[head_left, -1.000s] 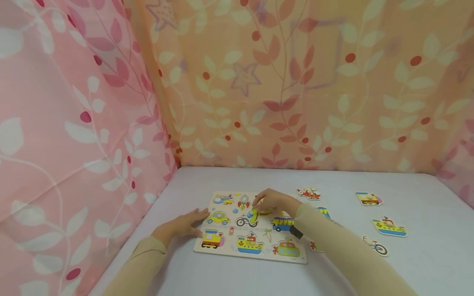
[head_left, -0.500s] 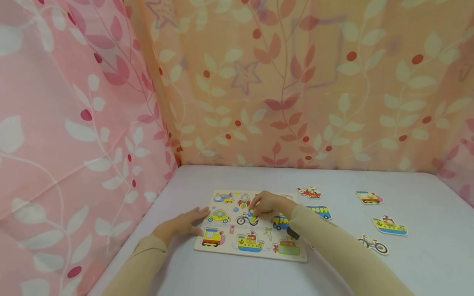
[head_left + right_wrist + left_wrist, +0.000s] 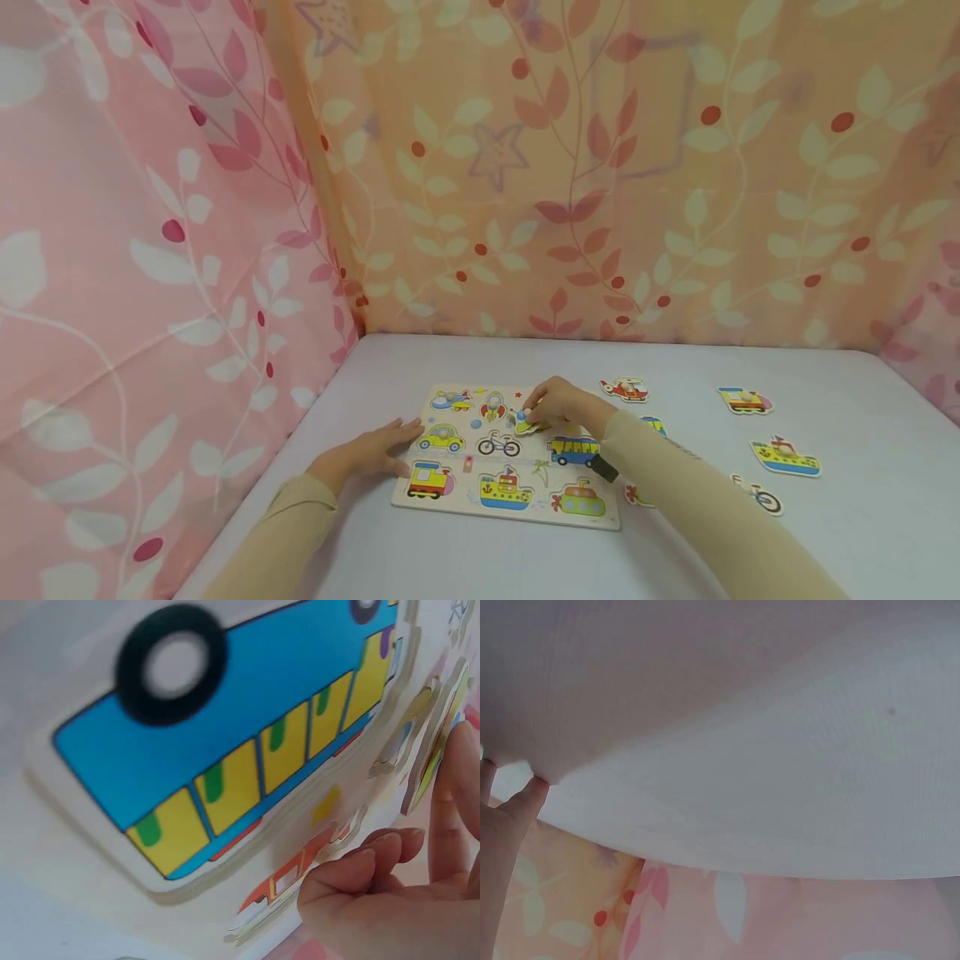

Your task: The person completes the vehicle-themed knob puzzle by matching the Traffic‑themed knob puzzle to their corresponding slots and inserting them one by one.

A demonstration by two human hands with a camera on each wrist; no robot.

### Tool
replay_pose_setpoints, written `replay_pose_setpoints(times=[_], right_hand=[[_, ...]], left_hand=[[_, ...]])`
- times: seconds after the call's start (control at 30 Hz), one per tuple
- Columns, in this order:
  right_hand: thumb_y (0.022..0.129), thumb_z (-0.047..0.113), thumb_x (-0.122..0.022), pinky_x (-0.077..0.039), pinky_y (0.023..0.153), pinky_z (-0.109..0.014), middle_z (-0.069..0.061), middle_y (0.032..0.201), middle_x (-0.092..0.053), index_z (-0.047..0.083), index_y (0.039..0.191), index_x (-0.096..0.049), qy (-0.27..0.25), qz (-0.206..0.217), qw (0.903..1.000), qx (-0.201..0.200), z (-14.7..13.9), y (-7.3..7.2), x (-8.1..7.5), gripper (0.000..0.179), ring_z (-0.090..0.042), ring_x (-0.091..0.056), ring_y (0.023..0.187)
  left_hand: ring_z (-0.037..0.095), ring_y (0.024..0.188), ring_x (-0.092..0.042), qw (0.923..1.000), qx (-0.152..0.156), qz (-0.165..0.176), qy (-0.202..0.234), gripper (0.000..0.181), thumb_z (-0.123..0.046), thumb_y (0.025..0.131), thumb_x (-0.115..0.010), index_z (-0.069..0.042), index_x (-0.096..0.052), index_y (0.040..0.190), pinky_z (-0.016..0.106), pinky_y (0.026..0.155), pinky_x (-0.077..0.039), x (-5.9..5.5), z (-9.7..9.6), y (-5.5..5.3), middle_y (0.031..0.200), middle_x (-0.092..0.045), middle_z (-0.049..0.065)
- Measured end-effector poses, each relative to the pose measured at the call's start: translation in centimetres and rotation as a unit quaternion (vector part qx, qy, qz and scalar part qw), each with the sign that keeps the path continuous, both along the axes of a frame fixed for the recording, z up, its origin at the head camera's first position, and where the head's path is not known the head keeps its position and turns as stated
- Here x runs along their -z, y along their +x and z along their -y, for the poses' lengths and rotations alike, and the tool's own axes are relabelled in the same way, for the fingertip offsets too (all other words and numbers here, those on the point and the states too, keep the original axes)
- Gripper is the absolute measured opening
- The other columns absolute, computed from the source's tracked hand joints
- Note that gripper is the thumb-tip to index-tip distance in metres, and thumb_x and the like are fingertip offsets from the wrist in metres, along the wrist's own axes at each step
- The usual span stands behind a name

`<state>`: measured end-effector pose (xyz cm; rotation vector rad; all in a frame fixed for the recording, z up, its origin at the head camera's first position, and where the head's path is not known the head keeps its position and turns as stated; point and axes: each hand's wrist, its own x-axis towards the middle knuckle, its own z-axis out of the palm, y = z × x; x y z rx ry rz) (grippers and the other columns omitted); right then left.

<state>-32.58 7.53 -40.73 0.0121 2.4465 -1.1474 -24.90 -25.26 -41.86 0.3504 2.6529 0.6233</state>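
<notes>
A wooden puzzle board (image 3: 461, 462) with printed vehicles lies on the table. My right hand (image 3: 564, 403) pinches a yellow-green puzzle piece (image 3: 523, 424), tilted above the board between the printed bicycle (image 3: 498, 444) and the back edge. In the right wrist view the piece (image 3: 433, 742) shows almost edge-on beside my fingers, so its picture cannot be read. My left hand (image 3: 367, 450) rests at the board's left edge, fingers extended beside the car picture (image 3: 441, 437). The left wrist view shows part of that hand (image 3: 514, 817) against the pale table.
To the board's right lie a helicopter piece (image 3: 626, 389), a train piece (image 3: 745, 400), a ship piece (image 3: 786, 457) and a bicycle piece (image 3: 767, 500). My right sleeve (image 3: 690, 483) partly covers a bus piece (image 3: 655, 425) and a red-and-green piece (image 3: 636, 497). Patterned curtains (image 3: 600, 208) border the table.
My right hand has drawn the yellow-green piece from over the bicycle picture, away and to the right, uncovering that picture. My left hand has stayed at the board's edge.
</notes>
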Motion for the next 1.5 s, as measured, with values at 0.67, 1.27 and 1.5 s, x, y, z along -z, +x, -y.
replay_pose_setpoints(times=[0.67, 1.27, 1.5], right_hand=[[0.078, 0.006, -0.081, -0.045, 0.060, -0.026, -0.011, 0.086, -0.064, 0.003, 0.080, -0.065, -0.005, 0.012, 0.9962, 0.086, -0.3, 1.0, 0.3, 0.016, -0.022, -0.056, 0.076], [0.084, 0.016, -0.077, -0.038, 0.104, -0.055, -0.018, 0.127, -0.059, 0.003, 0.111, -0.071, 0.018, -0.027, 0.9994, 0.008, -4.4, 0.0, -1.9, 0.031, -0.037, -0.049, 0.123], [0.089, 0.017, -0.071, -0.034, 0.102, -0.065, -0.021, 0.130, -0.056, 0.000, 0.117, -0.065, 0.014, -0.041, 0.9991, 0.001, -8.2, 0.1, -3.7, 0.034, -0.043, -0.045, 0.124]], left_hand=[[0.038, 0.145, -0.015, 1.0000, 0.005, 0.005, -0.007, 0.076, -0.027, 0.082, -0.077, -0.019, -0.042, 0.149, 0.066, 0.109, -0.016, 0.2, -0.4, -0.2, 0.158, -0.027, 0.010], [0.036, 0.146, -0.013, 0.9997, -0.019, 0.010, -0.007, 0.081, -0.030, 0.080, -0.078, -0.021, -0.038, 0.151, 0.066, 0.110, -0.015, 0.2, -0.5, -0.4, 0.159, -0.026, 0.007], [0.036, 0.146, -0.013, 0.9997, -0.014, 0.014, -0.012, 0.079, -0.029, 0.082, -0.077, -0.021, -0.039, 0.150, 0.065, 0.110, -0.016, 0.0, -0.3, -0.3, 0.159, -0.025, 0.007]])
